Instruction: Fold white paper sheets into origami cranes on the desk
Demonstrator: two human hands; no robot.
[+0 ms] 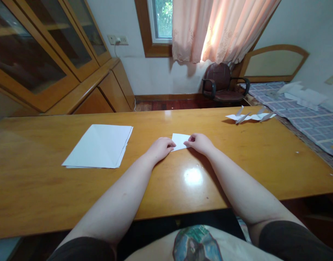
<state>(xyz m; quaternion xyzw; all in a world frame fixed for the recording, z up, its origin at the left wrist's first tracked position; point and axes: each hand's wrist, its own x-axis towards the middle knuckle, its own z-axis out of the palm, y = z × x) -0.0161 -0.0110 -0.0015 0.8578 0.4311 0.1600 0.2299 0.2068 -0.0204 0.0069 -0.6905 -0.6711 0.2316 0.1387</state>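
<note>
The left hand [160, 149] and right hand [199, 143] pinch a small white paper [180, 141] — it looks folded, maybe — on the wood table [46, 195].

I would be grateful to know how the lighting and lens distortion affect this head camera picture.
In the head view, glare blooms on the varnished table, the curtain glows with backlight, wide-angle distortion bends the table's edges and the cabinet, and no obvious motion blur shows.
</note>
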